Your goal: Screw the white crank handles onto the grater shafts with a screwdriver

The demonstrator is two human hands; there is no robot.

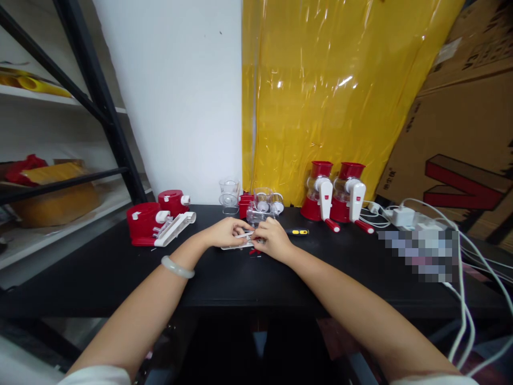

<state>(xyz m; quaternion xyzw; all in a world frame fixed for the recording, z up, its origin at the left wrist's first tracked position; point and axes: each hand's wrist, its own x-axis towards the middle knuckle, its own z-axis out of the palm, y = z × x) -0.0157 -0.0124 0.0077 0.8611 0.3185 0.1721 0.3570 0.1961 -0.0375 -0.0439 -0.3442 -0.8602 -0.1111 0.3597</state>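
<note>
My left hand (226,233) is closed, thumb and fingers pinching a thin white plastic piece (243,234). Below it, a longer white plastic part (229,247) lies at the tabletop, resembling the crank arms of the graters nearby. My right hand (274,240) bends over the right end of these parts, fingertips pressed together. What it grips is too small and partly covered to make out. A small red piece (255,251) sits just under the right fingers. Right of that hand lies a screwdriver (300,232) with a black and yellow handle.
Two red-and-white rotary graters (320,192) stand at the back right. Red bases (145,222) with white parts are at the left. Clear hoppers (229,191) and grater drums (276,203) stand behind my hands. White cables (460,299) run along the right side.
</note>
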